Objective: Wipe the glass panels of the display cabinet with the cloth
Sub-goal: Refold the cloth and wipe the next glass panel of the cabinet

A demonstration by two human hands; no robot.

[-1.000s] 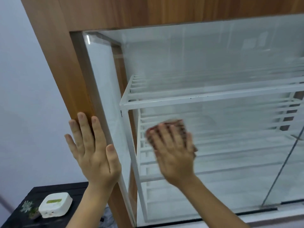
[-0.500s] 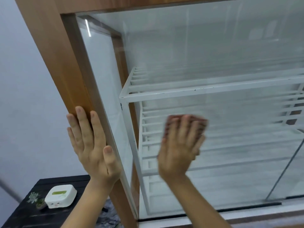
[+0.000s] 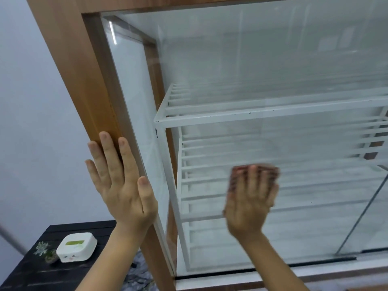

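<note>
The display cabinet has a wooden frame (image 3: 71, 66) and a large front glass panel (image 3: 262, 66). My right hand (image 3: 249, 200) presses a reddish-brown cloth (image 3: 270, 168) flat against the lower left part of that glass; the cloth shows only above and beside my blurred fingers. My left hand (image 3: 121, 181) lies flat and open on the left wooden post of the frame, its fingers spread and pointing up. White slatted metal shelves (image 3: 252, 116) stand inside behind the glass.
A dark low table (image 3: 27, 271) sits at the lower left with a white box with a green label (image 3: 77, 246) and a small plant ornament (image 3: 45, 253). A second sliding glass pane's edge (image 3: 363, 215) crosses the lower right. A pale wall fills the left.
My right hand has swept the cloth rightwards across the glass, from near the white shelf post towards the middle. The left hand stays on the wooden post. The view has tilted slightly.
</note>
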